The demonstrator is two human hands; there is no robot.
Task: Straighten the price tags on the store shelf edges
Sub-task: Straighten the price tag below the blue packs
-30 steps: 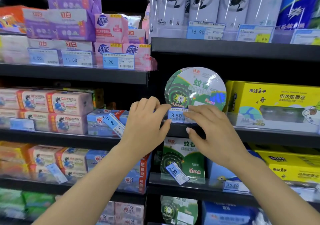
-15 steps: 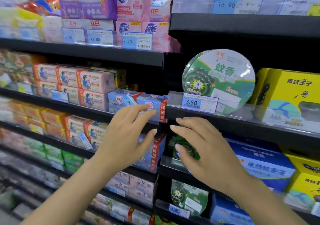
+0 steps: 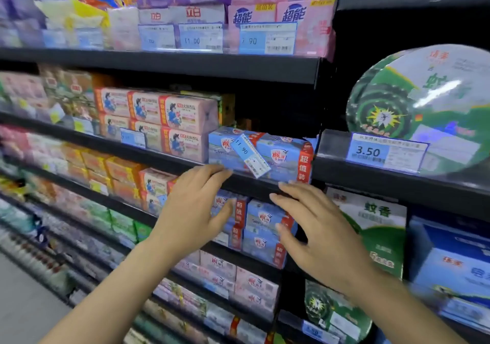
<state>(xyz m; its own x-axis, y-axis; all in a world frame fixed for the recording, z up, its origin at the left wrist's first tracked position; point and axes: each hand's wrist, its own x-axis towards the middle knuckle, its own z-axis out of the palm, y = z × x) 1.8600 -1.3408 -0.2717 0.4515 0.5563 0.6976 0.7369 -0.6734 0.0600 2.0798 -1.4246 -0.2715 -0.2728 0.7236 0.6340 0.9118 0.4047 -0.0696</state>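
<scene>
One 11.90 price tag, tilted, blue-white

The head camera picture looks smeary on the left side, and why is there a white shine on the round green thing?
Head view: the far-left packs are smeared by blur, while the tilted 11.90 tag and the 3.50 tag stay readable. Head view: the white streak on the round green pack is glare off its shiny wrap. Head view: the shelf edge slants from the wide lens.

Bright overhead store light, glare on the round green pack, blurred, wide-angle-bent edges.
</scene>
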